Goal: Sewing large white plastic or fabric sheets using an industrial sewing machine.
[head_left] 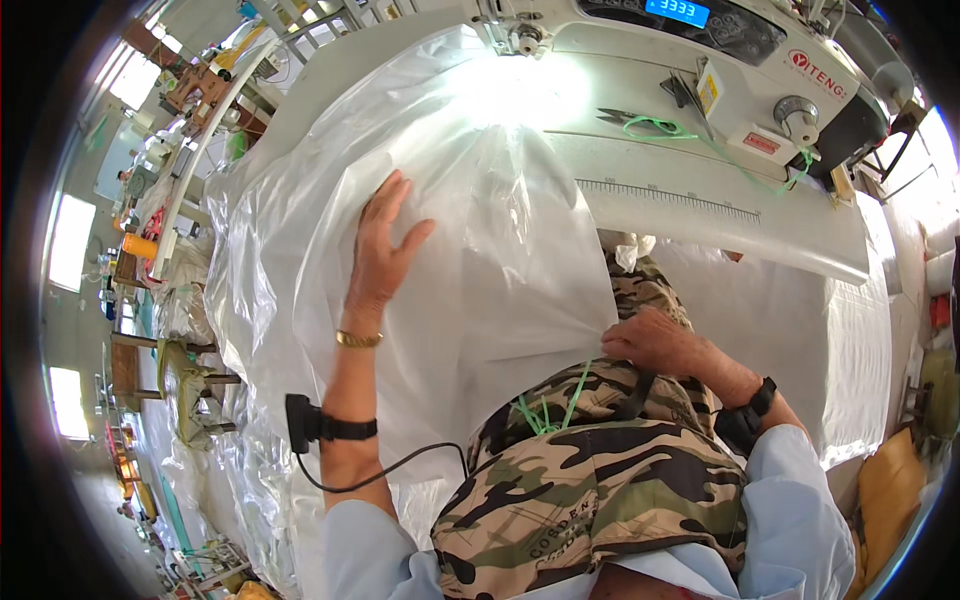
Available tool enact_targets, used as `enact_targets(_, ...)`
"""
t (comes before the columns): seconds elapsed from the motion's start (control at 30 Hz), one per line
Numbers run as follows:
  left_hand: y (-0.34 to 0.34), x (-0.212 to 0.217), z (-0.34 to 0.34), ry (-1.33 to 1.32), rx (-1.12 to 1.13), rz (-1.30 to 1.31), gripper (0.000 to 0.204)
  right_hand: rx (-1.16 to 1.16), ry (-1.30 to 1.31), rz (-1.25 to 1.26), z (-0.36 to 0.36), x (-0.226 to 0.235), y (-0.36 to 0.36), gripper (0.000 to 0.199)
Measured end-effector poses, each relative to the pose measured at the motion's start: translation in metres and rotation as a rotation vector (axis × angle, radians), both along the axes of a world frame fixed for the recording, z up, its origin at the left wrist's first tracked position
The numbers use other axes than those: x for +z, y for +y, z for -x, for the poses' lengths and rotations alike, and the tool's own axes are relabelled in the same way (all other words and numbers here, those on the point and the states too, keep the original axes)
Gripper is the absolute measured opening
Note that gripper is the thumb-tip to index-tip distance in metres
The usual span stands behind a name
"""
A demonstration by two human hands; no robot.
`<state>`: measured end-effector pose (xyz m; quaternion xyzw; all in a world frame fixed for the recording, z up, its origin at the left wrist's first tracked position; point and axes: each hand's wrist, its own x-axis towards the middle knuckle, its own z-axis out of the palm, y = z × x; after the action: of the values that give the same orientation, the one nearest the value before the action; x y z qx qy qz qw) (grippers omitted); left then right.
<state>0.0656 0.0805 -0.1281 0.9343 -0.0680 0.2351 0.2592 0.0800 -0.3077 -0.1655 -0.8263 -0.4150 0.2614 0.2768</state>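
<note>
Blown-out white glare (515,92) up top, glinting plastic (540,215), fisheye bending

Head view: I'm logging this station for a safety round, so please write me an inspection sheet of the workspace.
Surface: pale sewing table with a printed scale near its edge; lamp glare hides the stitching area.
Work things: large, creased white plastic sheet running from under the lamp toward the lap; sewing machine with lit display.
Clutter: dark snips and green cord on the table; green strands on the lap.
Left hand: on the sheet, fingers extended.
Right hand: fingers closed at the sheet's edge.
Cables: black cable from the left wrist device toward the apron.
Surroundings: bright windows and a stool at left.
</note>
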Motion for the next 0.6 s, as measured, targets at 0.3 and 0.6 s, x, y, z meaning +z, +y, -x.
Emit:
enact_targets(0.3,-0.118,-0.059,0.052,0.004,0.331,-0.336,0.062,-0.457,0.553,-0.436,0.000,-0.027,0.102,0.048)
enact_targets(0.6,-0.084,-0.046,0.111,-0.021,0.381,-0.052,0.046,-0.295,0.971,-0.575,0.027,-0.054,0.127,0.023)
